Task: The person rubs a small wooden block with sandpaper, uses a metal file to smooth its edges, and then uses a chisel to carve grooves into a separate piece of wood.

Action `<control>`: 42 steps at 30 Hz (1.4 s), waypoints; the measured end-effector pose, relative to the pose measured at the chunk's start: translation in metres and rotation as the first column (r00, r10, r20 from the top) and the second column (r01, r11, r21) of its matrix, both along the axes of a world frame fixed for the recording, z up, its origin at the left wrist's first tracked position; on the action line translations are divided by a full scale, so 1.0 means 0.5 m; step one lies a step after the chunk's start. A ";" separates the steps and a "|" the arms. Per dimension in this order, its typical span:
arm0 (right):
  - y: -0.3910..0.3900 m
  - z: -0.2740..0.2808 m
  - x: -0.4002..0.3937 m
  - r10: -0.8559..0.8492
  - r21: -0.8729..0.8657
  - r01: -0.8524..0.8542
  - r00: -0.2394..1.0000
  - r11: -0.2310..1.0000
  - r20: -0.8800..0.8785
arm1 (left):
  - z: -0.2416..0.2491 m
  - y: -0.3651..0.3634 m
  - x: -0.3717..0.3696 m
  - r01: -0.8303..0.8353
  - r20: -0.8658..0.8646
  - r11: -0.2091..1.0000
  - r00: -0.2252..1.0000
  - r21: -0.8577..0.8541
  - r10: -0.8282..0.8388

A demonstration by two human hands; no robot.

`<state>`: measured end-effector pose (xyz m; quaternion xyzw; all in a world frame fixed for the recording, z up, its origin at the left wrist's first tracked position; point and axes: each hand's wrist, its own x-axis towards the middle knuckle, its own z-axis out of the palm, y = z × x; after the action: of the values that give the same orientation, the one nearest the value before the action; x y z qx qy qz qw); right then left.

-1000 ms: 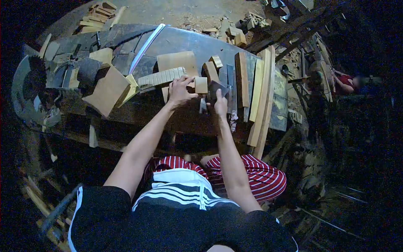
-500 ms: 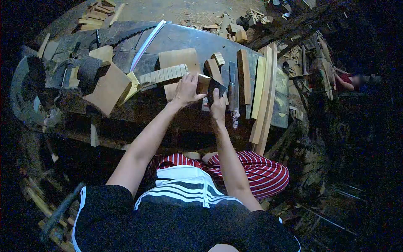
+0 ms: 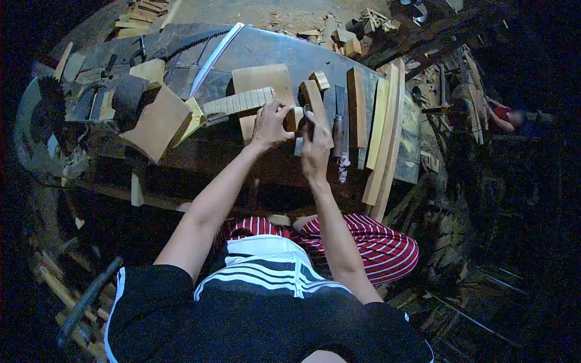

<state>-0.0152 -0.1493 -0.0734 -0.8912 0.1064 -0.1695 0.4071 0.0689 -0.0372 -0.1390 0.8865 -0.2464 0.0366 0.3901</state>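
Note:
My left hand (image 3: pixel 270 125) is closed round a small wooden block (image 3: pixel 295 118), whose right end sticks out past the fingers. My right hand (image 3: pixel 315 151) grips a dark flat plate (image 3: pixel 307 113), turned nearly edge-on against that end; its kind does not show. Just beyond my left fingers lies a pale strip of wood with crosswise lines (image 3: pixel 238 104), partly over a wide flat board (image 3: pixel 261 80). To the right of my right hand, a chisel (image 3: pixel 339 124) lies lengthwise beside a wooden bar (image 3: pixel 312 100).
A white ruler (image 3: pixel 216 59) slants across the dark workbench (image 3: pixel 284 51), near a toothed saw blade (image 3: pixel 192 43). Long wooden strips (image 3: pixel 387 142) line the right side. A curved wooden piece (image 3: pixel 156 124) rests at the left. Another person (image 3: pixel 503 115) is far right.
The dark plate has turned from showing its broad face to nearly edge-on, as my right hand rotated. My left hand stays on the block. The whole view has shifted slightly.

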 end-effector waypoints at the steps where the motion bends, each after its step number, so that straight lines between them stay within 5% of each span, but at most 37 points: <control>1: 0.005 0.014 -0.011 0.064 -0.280 -0.065 0.998 0.958 -0.013 | -0.019 -0.002 0.002 0.000 -0.001 1.000 1.000 0.001 0.000; 4: 0.047 0.014 -0.058 0.116 -0.513 -0.178 0.982 0.840 -0.149 | -0.043 -0.004 -0.002 -0.052 0.022 0.998 0.998 0.024 0.052; 12: 0.037 -0.025 0.082 0.060 -0.480 -0.099 0.994 0.872 -0.096 | -0.042 -0.005 -0.013 -0.086 0.115 0.996 0.990 -0.004 0.085; 17: 0.050 -0.004 -0.041 0.085 -0.419 -0.141 0.985 0.897 -0.149 | -0.018 0.002 -0.008 -0.078 0.067 0.994 0.995 0.071 0.073; 27: 0.042 -0.018 0.029 0.076 -0.333 -0.091 0.995 0.938 -0.060 | -0.020 -0.001 -0.013 -0.074 0.101 0.994 0.993 0.082 0.066; 28: 0.040 -0.034 -0.003 0.064 -0.444 -0.095 0.994 0.891 -0.084 | -0.022 0.001 -0.009 -0.076 0.102 0.994 0.992 0.083 0.067; 32: 0.034 -0.028 -0.033 0.096 -0.402 -0.132 0.989 0.906 -0.108 | -0.007 0.000 -0.022 -0.036 0.043 0.999 0.998 -0.017 0.036; 36: 0.021 -0.029 0.071 0.112 -0.351 -0.111 0.994 0.930 -0.017 | -0.016 0.002 -0.019 -0.044 0.072 0.994 0.997 0.099 0.037; 42: 0.032 -0.028 -0.051 0.092 -0.446 -0.126 0.991 0.886 -0.099 | -0.023 0.000 -0.013 -0.021 0.041 1.000 0.999 0.013 0.021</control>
<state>-0.0408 -0.1333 -0.0875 -0.9716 0.0291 -0.1328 0.1938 0.0625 -0.0370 -0.1504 0.8906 -0.2452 0.0571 0.3788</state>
